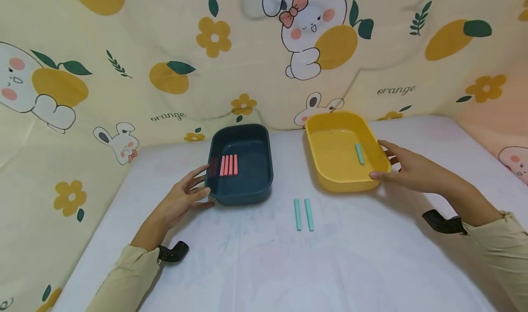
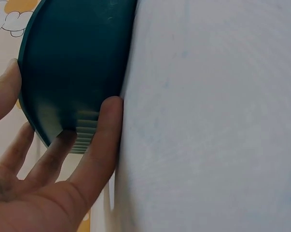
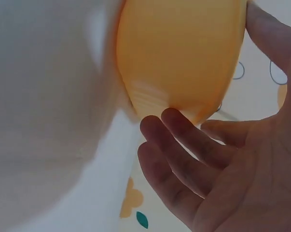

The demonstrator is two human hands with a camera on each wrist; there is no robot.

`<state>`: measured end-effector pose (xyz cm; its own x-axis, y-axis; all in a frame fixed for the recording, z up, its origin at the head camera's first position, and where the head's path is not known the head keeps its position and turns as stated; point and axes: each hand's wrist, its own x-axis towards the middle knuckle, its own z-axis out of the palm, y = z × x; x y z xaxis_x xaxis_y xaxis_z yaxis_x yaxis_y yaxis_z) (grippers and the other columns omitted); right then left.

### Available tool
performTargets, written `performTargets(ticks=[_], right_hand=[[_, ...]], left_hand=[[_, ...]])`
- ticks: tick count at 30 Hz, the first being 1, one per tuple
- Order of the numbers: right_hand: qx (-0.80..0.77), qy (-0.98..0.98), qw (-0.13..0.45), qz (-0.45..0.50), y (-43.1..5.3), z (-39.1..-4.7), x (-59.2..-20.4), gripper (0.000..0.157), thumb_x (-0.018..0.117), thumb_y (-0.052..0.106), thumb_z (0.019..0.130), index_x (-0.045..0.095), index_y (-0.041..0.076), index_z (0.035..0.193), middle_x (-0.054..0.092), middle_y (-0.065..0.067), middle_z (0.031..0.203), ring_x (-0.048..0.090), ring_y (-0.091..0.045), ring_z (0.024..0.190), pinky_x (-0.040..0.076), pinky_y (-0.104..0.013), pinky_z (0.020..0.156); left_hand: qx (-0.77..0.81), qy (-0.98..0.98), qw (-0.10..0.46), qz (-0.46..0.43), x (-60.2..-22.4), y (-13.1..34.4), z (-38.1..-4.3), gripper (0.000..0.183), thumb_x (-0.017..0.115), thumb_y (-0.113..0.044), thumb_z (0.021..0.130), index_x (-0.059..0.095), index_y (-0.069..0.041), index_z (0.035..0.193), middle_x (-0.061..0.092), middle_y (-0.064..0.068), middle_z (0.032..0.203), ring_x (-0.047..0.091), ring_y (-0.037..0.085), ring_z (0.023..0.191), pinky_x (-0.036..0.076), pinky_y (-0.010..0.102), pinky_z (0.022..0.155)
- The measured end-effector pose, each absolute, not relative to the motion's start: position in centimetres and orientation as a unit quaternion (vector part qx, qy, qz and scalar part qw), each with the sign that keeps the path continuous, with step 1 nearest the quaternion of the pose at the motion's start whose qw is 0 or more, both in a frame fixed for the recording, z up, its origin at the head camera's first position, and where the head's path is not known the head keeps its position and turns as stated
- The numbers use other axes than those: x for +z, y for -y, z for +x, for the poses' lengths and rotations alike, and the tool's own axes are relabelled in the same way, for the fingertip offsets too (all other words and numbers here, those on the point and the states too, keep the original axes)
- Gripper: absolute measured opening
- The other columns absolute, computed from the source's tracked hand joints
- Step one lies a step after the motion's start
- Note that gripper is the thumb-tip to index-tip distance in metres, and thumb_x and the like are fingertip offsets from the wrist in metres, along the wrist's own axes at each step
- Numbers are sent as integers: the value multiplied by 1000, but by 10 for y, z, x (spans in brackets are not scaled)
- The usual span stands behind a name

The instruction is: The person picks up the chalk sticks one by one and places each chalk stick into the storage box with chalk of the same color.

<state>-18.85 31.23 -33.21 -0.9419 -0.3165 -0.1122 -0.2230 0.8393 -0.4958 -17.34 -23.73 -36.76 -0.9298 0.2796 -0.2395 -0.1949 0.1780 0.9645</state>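
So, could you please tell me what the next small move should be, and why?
Probably the right hand should leave the yellow tray and pick up a green stick: two lie loose on the table, while a matching one sits in that tray.

Two trays stood side by side on the table (image 1: 255, 266), before the hanging cloth (image 1: 243, 60). Four sticks (image 1: 229, 165) lay in the left half of the left tray (image 1: 253, 174); one stick (image 1: 360, 154) lay in the right half of the right tray (image 1: 332, 161). In front of the gap, a pair of sticks (image 1: 309, 215) lay side by side. The left hand (image 1: 181, 199) was at the left tray's outer side, the right hand (image 1: 414, 167) at the right tray's.
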Motion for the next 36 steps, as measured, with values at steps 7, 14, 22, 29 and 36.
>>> performTargets(ticks=[7, 14, 22, 29, 36], right_hand=[[-243, -953, 101, -149, -311, -187, -338, 100, 66, 50, 92, 11, -1, 158, 46, -28, 141, 51, -41, 121, 52, -51, 89], [-243, -952, 121, -140, -307, -193, -339, 103, 57, 54, 96, -8, 4, 159, 26, -34, 156, 42, -50, 130, 41, -68, 100], [-267, -945, 138, -129, -302, -194, -342, 109, 59, 56, 93, -15, 9, 158, 9, -32, 163, 22, -58, 142, 25, -79, 106], [-265, -945, 147, -120, -300, -193, -341, 112, 60, 58, 92, -16, 7, 157, 8, -33, 162, 21, -58, 143, 25, -78, 107], [-248, -951, 135, -126, -303, -196, -341, 114, 62, 57, 91, -11, 0, 157, 15, -37, 159, 24, -58, 141, 26, -77, 107]], left_hand=[[636, -748, 188, 14, -366, 238, -170, 73, 62, -14, 99, 23, -31, 158, 18, 14, 166, 31, 42, 146, 50, 57, 102], [624, -760, 183, 9, -354, 236, -171, 75, 65, -18, 97, 24, -29, 158, 19, 15, 165, 32, 43, 144, 51, 56, 102], [553, -828, 90, -19, -331, 229, -164, 71, 70, -21, 94, 34, -24, 155, 34, 11, 160, 36, 37, 146, 42, 55, 113], [520, -851, -78, -7, -307, 183, -137, 50, 74, -16, 91, 55, -12, 137, 56, 8, 142, 51, 26, 132, 43, 42, 114], [550, -827, -37, 108, -314, 132, -112, 45, 77, -12, 87, 61, -12, 129, 63, 4, 130, 58, 20, 123, 51, 33, 105]])
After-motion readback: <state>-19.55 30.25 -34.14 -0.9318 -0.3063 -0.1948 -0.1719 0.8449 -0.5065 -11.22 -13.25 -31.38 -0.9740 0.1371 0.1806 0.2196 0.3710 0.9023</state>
